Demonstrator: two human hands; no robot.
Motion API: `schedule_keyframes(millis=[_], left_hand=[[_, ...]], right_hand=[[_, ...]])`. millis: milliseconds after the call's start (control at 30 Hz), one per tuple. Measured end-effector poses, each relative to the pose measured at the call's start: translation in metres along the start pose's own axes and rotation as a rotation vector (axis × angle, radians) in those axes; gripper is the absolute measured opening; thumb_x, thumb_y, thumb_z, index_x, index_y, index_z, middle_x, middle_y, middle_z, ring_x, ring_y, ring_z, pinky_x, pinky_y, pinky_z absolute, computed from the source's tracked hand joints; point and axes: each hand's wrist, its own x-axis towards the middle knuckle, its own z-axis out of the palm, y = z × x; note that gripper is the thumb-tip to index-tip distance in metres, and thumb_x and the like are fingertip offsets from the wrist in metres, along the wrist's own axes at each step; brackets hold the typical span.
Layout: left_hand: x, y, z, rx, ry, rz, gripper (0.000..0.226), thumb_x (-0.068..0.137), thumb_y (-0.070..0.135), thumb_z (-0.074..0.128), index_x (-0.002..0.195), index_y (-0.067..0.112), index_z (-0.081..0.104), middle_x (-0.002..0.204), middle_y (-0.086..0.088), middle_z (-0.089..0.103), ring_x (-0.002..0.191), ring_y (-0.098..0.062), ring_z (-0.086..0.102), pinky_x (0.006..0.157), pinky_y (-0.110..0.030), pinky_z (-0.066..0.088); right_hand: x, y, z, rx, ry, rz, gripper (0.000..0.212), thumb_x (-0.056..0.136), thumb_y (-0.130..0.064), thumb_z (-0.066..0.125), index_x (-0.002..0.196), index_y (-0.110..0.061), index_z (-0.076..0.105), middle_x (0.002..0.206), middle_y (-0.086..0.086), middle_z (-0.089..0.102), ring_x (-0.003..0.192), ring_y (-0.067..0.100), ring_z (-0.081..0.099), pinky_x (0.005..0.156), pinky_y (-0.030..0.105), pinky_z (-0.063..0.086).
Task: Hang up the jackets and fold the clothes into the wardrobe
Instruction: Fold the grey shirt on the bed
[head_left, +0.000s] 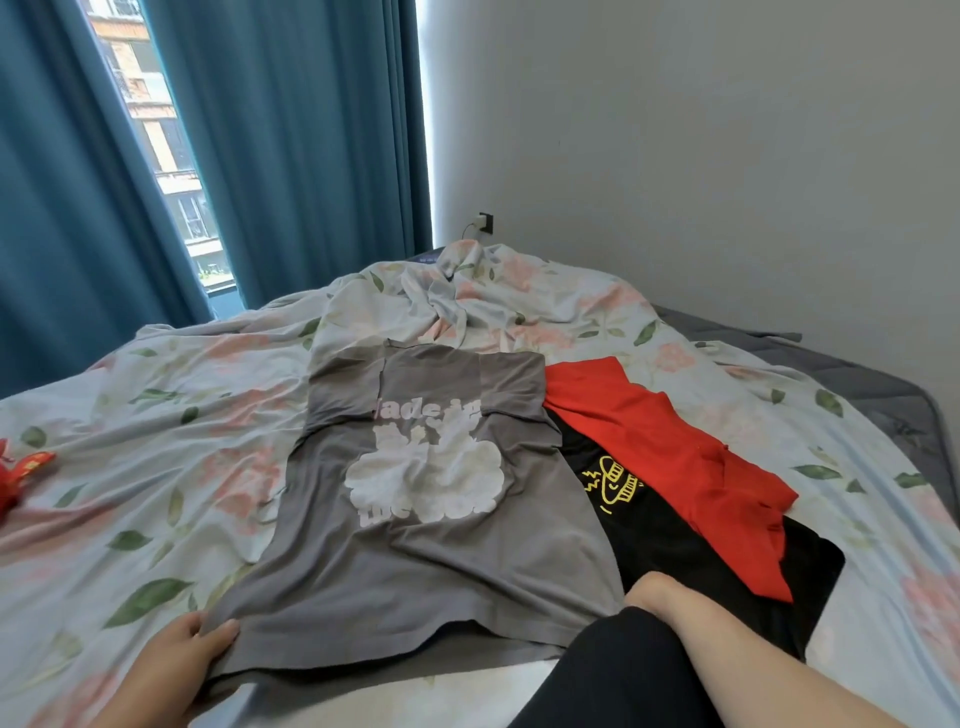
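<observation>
Risk lies mainly in the next fold of the grey T-shirt (441, 561). It lies print-up in the middle of the bed on the floral sheet (156, 415), sleeves already turned in and hem nearest the person.

Left hand (176, 660): pinches the near left hem corner, thumb on top and fingers beneath.

Right hand (657, 592): at the near right hem corner. Its fingers are hidden by the cloth, so whether it has a grip cannot be told.

Findings, as judgement:
- The right edge of the T-shirt overlaps the black garment (675, 540), which has a yellow print. If the right hand has caught both layers, lifting the hem would drag the black garment along and spoil the fold.
- The red garment (675, 441) lies across the black one and touches the T-shirt's far right shoulder. It would be disturbed by the same pull.
- If the two corners are lifted unevenly, the hem would land skewed and the turned-in sleeves could slide out.
- The sheet is rumpled at the far end. Creases there could transfer into the shirt when the hem is laid down.
- A dark-clothed part of the person sits over the near hem and may pin it.

The wardrobe is not in view. A small red object (21, 473) lies at the far left, well apart.
</observation>
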Motion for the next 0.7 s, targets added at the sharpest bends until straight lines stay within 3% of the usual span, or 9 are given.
schedule_keyframes(millis=[33, 100, 167, 200, 300, 367, 467, 567, 700], left_hand=[[-0.003, 0.004, -0.001, -0.084, 0.026, -0.006, 0.023, 0.093, -0.002, 0.062, 0.116, -0.001, 0.059, 0.094, -0.024, 0.066, 0.074, -0.035, 0.063, 0.060, -0.036, 0.055], [-0.006, 0.015, -0.004, -0.197, 0.096, 0.043, 0.040, 0.093, -0.003, 0.061, 0.127, 0.015, 0.053, 0.111, -0.020, 0.059, 0.073, -0.034, 0.060, 0.061, -0.036, 0.056], [-0.014, 0.033, -0.010, -0.307, 0.064, 0.087, 0.031, 0.097, -0.004, 0.054, 0.122, 0.014, 0.055, 0.104, -0.019, 0.060, 0.071, -0.031, 0.059, 0.052, -0.031, 0.057], [-0.017, 0.042, -0.013, -0.371, 0.031, 0.086, 0.023, 0.098, -0.005, 0.049, 0.115, 0.008, 0.057, 0.093, -0.020, 0.062, 0.069, -0.030, 0.060, 0.047, -0.026, 0.057], [-0.011, 0.063, -0.026, -0.588, 0.003, 0.042, 0.027, 0.094, -0.010, 0.034, 0.097, -0.001, 0.058, 0.085, -0.020, 0.062, 0.067, -0.025, 0.066, 0.046, -0.024, 0.057], [-0.006, 0.073, -0.035, -0.698, -0.017, 0.020, 0.043, 0.078, -0.015, 0.029, 0.108, -0.005, 0.058, 0.091, -0.017, 0.058, 0.079, -0.026, 0.060, 0.055, -0.030, 0.061], [-0.007, 0.083, -0.042, -0.622, -0.090, 0.112, 0.064, 0.061, -0.023, 0.029, 0.111, 0.002, 0.060, 0.078, -0.010, 0.069, 0.071, -0.016, 0.068, 0.062, -0.032, 0.062], [-0.009, 0.091, -0.036, -0.428, 0.002, 0.245, 0.052, 0.080, -0.032, 0.036, 0.100, 0.010, 0.061, 0.072, -0.002, 0.074, 0.066, -0.009, 0.071, 0.057, -0.022, 0.059], [-0.013, 0.104, -0.034, -0.340, 0.175, 0.370, 0.019, 0.094, 0.003, 0.061, 0.112, 0.003, 0.066, 0.090, -0.012, 0.065, 0.088, -0.025, 0.061, 0.066, -0.028, 0.052]], right_hand=[[0.000, 0.000, -0.002, 0.034, 0.017, -0.016, 0.019, 0.101, -0.020, 0.048, 0.085, -0.014, 0.058, 0.093, 0.002, 0.058, 0.102, 0.019, 0.061, 0.084, 0.022, 0.039], [0.000, 0.000, -0.008, 0.173, 0.066, -0.013, 0.032, 0.096, -0.006, 0.047, 0.066, -0.015, 0.038, 0.073, 0.003, 0.041, 0.064, 0.017, 0.045, 0.068, 0.022, 0.040], [-0.010, -0.002, -0.019, 0.425, 0.146, -0.045, 0.026, 0.090, 0.004, 0.047, 0.069, -0.010, 0.039, 0.073, 0.009, 0.042, 0.061, 0.021, 0.042, 0.045, 0.021, 0.042], [-0.017, -0.004, -0.029, 0.528, 0.165, -0.085, 0.020, 0.088, 0.004, 0.048, 0.075, -0.010, 0.044, 0.078, 0.011, 0.046, 0.066, 0.023, 0.048, 0.042, 0.023, 0.047], [-0.038, -0.017, -0.057, 0.730, 0.143, -0.255, 0.016, 0.088, 0.004, 0.051, 0.082, -0.011, 0.055, 0.081, 0.009, 0.053, 0.074, 0.022, 0.055, 0.052, 0.031, 0.055], [-0.049, -0.022, -0.072, 0.907, 0.080, -0.314, 0.023, 0.089, 0.007, 0.043, 0.085, -0.007, 0.061, 0.083, 0.011, 0.059, 0.078, 0.023, 0.057, 0.065, 0.036, 0.056], [-0.063, -0.027, -0.088, 1.170, -0.029, -0.389, 0.048, 0.079, 0.021, 0.027, 0.103, 0.001, 0.063, 0.094, 0.016, 0.067, 0.091, 0.029, 0.063, 0.085, 0.045, 0.053], [-0.069, -0.030, -0.096, 1.112, 0.039, -0.493, 0.051, 0.082, 0.029, 0.037, 0.110, -0.004, 0.064, 0.103, 0.014, 0.067, 0.097, 0.025, 0.063, 0.083, 0.038, 0.054], [-0.074, -0.036, -0.100, 1.109, 0.238, -0.540, 0.025, 0.091, 0.015, 0.054, 0.092, -0.006, 0.068, 0.087, 0.012, 0.068, 0.080, 0.022, 0.063, 0.072, 0.032, 0.053]])
